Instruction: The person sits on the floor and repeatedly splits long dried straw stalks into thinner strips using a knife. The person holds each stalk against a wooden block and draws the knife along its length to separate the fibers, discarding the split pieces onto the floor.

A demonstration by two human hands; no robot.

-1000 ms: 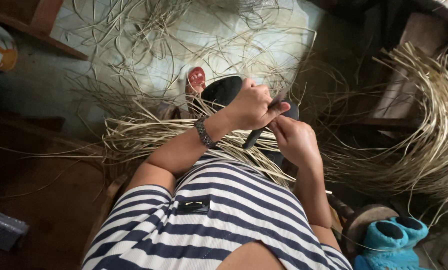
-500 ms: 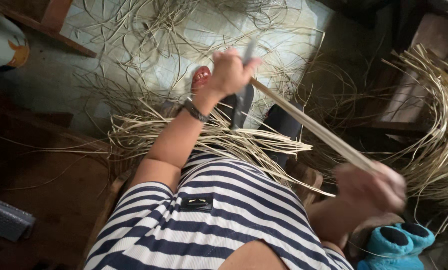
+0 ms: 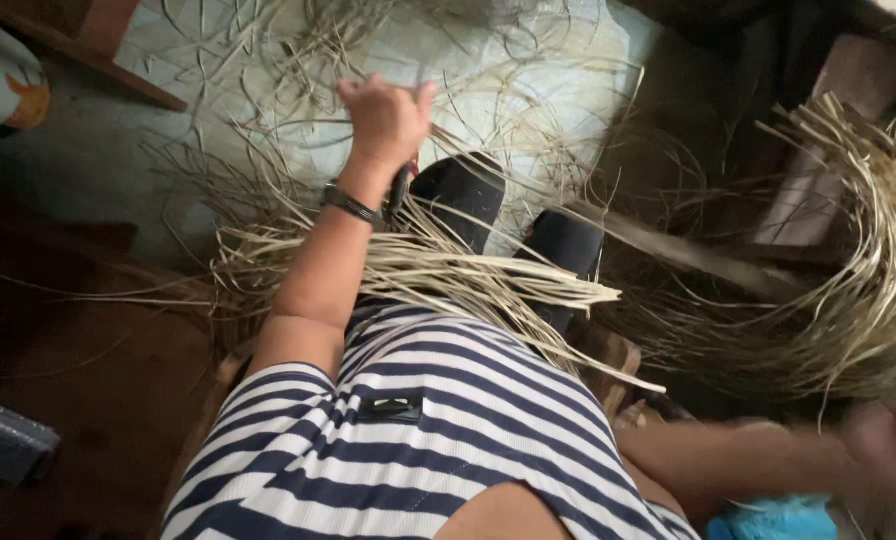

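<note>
My left hand (image 3: 388,118) is raised out in front, closed around a dark-handled tool (image 3: 400,188) that points down past my wrist, which wears a dark band (image 3: 348,203). A bundle of pale thin cane strips (image 3: 448,272) lies across my lap over my dark trousers (image 3: 463,195). One long strip (image 3: 698,255) shows as a blurred streak running right from my knees. My right hand (image 3: 888,450) is far out at the lower right, blurred; I cannot tell what it holds.
A large curved heap of pale strips (image 3: 868,290) fills the right side beside a wooden block (image 3: 828,180). Loose curly shavings (image 3: 298,80) cover the pale floor ahead. A blue object (image 3: 778,520) sits at the bottom right, a grey one (image 3: 3,440) at the lower left.
From working together at my knees, my hands have drawn apart: the left rose forward with the tool, and the right swept back to the lower right, drawing a long strip along.
</note>
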